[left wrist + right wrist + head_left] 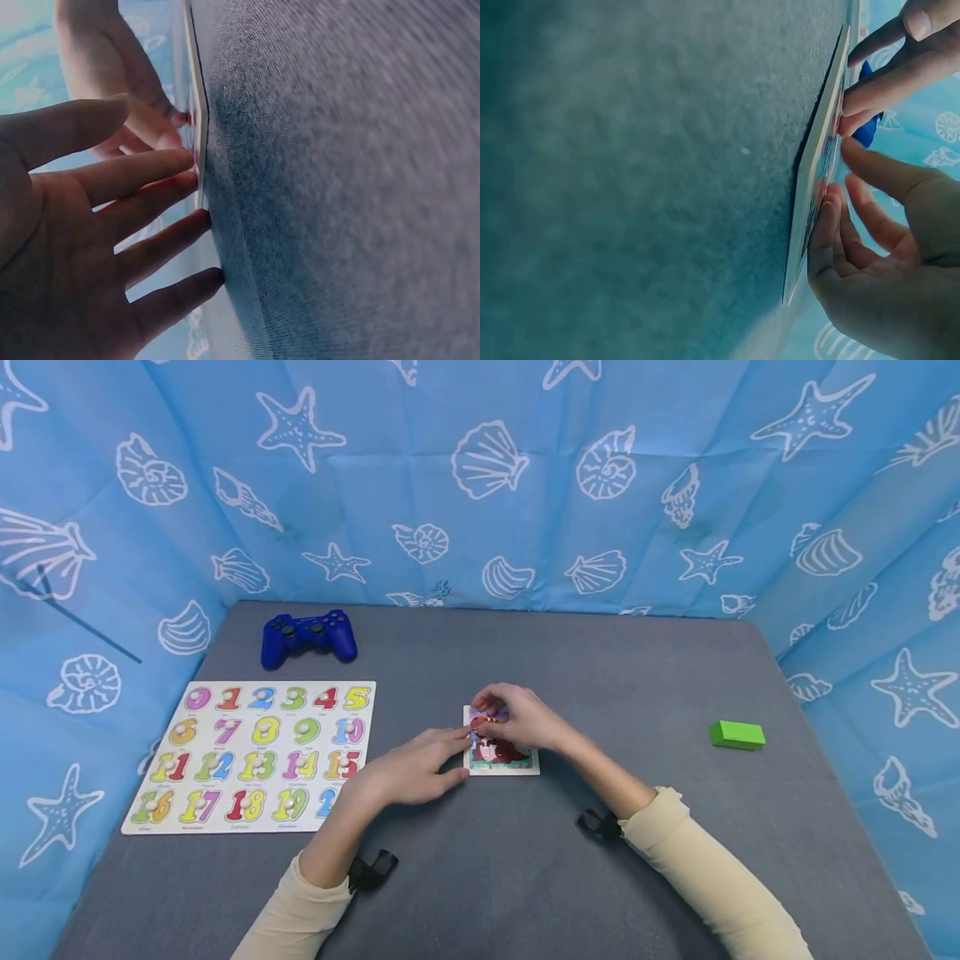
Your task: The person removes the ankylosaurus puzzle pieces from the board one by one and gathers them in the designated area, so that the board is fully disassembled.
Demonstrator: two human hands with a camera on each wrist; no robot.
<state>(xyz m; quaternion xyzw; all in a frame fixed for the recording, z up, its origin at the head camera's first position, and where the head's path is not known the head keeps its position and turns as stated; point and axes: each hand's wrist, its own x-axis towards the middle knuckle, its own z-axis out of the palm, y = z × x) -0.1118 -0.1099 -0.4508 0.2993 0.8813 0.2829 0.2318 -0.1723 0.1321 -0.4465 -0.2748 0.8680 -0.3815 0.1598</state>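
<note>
A small square picture puzzle (501,763) lies on the grey table, its colourful face up. My left hand (412,770) reaches in from the left, its fingers extended and spread. Fingertips of that hand touch the puzzle's left side; in the left wrist view the lower fingers (176,296) come down by the tabletop. My right hand (525,717) is over the upper part of the puzzle. Its bent fingers (826,225) and thumb rest on the picture, spaced apart, with nothing visible between them. Part of the picture is hidden under this hand.
A white number board (251,685) with knobbed pieces lies on the left, partly behind my left forearm. Beyond it is a blue game controller (307,635). A green block (737,735) sits at the right. Blue shell-patterned curtains (420,460) surround the table.
</note>
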